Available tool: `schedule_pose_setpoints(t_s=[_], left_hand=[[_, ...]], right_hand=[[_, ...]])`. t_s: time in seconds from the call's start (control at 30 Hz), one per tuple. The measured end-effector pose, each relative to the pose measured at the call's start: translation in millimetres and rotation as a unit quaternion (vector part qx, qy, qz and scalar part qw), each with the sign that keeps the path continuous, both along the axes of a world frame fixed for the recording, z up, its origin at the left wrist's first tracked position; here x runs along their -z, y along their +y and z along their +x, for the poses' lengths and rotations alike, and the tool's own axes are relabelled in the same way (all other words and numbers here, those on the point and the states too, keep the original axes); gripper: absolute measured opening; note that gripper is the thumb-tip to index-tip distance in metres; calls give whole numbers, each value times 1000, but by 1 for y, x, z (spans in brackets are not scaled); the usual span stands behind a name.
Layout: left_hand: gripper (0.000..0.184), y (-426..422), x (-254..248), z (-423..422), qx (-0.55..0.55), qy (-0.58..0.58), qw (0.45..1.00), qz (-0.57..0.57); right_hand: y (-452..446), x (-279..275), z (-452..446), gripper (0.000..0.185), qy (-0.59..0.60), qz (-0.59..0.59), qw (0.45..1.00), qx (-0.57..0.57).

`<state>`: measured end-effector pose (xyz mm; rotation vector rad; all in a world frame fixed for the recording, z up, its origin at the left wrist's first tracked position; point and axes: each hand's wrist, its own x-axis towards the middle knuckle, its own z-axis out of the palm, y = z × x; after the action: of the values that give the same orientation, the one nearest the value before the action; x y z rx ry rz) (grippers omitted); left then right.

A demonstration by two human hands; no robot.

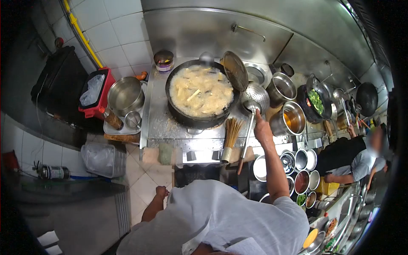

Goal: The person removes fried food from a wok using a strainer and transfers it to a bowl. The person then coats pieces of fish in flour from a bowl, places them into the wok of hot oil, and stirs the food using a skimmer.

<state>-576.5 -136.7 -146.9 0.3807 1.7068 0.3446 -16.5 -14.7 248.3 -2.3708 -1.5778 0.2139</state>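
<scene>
My right hand [263,131] reaches forward with its index finger stretched out. The fingertip is at the upper handle of a metal ladle [247,142], close to the bowl, and the other fingers are mostly hidden. Under the ladle bowl lies a round perforated strainer [260,96]. To the left of the handle is a bamboo brush [233,131]. A big black wok [190,120] holds pale pieces in bubbling, foamy liquid [199,91]. My left hand [161,192] hangs low by my side, its fingers curled, with nothing visible in them.
A dark round lid or pan [234,71] leans at the wok's right edge. Metal pots [293,119] stand right of the strainer, with several bowls [302,182] nearer me. On the left are a steel pot [126,96] and a red bin [108,80]. A co-worker [346,159] stands far right.
</scene>
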Motion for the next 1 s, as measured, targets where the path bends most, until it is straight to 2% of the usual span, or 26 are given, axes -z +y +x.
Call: schedule_pose_setpoints(t_s=[0.1,0.17,0.2,0.23,0.3,0.33,0.37,0.47,0.63,0.73,0.83,0.87,0.9,1.0], left_hand=[[12,-2,11,-3,23,-15,999,21],[12,-5,19,-5,27,-26,999,33],[12,-7,16,-5,30,-21,999,31],[12,-8,14,-5,31,-16,999,26],[13,-13,11,-4,30,-9,999,20],[13,-16,11,-4,29,-7,999,18],[13,-19,10,-5,29,-5,999,16],[14,-29,9,-9,28,3,1000,10],[15,-41,7,-15,32,14,999,5],[16,-43,4,-18,38,19,999,7],[16,-42,4,-20,45,23,999,12],[17,-42,4,-21,48,24,998,15],[17,-41,5,-21,53,25,998,18],[18,-39,9,-24,78,26,996,32]], right_hand=[[6,36,10,68,0,4,999,-32],[9,71,24,68,21,68,991,-112],[10,53,16,66,159,-55,984,-54],[8,38,8,66,160,-57,984,-58],[5,14,-5,64,406,-117,905,49],[6,1,-12,63,461,-141,873,71],[7,2,-11,63,461,-143,873,67],[8,5,-9,60,573,-170,797,87],[20,29,-18,56,643,-179,742,58],[31,55,-21,67,719,-165,672,62],[45,85,-29,68,732,-136,665,59],[50,92,-33,60,737,-126,660,75],[54,95,-37,60,737,-126,660,74],[61,101,-43,63,726,-100,677,69]])
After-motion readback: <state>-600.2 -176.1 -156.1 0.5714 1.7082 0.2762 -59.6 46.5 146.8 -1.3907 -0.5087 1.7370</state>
